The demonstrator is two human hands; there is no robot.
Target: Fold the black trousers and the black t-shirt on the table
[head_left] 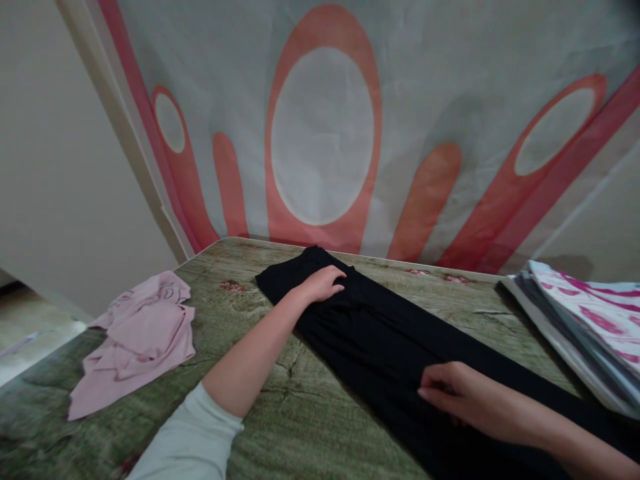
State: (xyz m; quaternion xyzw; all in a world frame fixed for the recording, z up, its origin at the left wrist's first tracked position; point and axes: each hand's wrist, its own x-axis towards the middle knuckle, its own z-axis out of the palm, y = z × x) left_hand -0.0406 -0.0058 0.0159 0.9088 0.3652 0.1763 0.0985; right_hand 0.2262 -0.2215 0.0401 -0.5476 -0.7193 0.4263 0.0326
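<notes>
Left hand outstretched on black garment, right hand loosely curled

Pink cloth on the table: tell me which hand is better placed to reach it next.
Left, most likely: the left hand, on the black garment, is nearer the pink cloth. The right hand is farther off, with the left forearm lying between.

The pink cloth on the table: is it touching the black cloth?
Apart. The head view shows patterned table between the pink cloth and the black cloth.
</notes>
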